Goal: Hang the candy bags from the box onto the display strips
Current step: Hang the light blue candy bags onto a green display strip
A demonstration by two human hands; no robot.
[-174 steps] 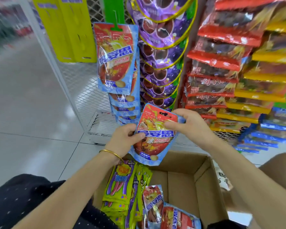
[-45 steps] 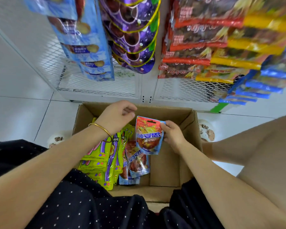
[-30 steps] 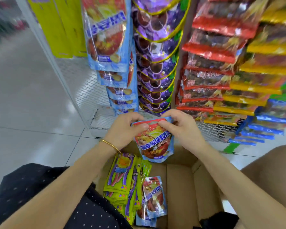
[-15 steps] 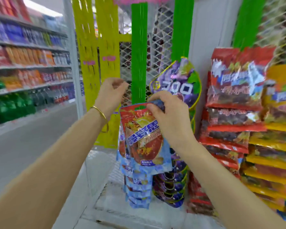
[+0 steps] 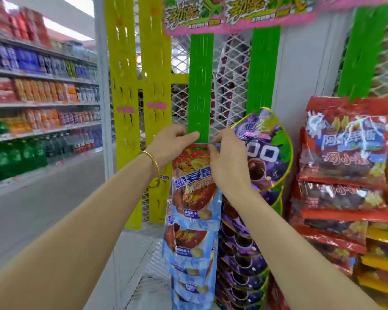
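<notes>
since half a second ago the red-and-blue candy bag (image 5: 195,189) has gone up with both hands, so its top edge now meets the lower end of the green display strip (image 5: 199,86); earlier it was held lower, in front of the strip. the left hand (image 5: 169,145) has closed in from the left and now sits at the bag's top left corner, thumb tip touching the strip's bottom; its grip looks pinched on the bag's upper edge, though the fingers are mostly hidden. the right hand (image 5: 227,159) has its grip pinched on the bag's top right corner, fingers curled over the front. a gold bangle (image 5: 152,158) circles the left wrist.

below the held bag hangs a column of matching blue bags (image 5: 190,260). just to the right is a column of purple grape bags (image 5: 262,153), then red bags (image 5: 345,144) further right. two yellow strips (image 5: 139,86) hang bare to the left, on white wire mesh (image 5: 229,86). drink shelves (image 5: 36,104) line the aisle on the far left, blurred.
</notes>
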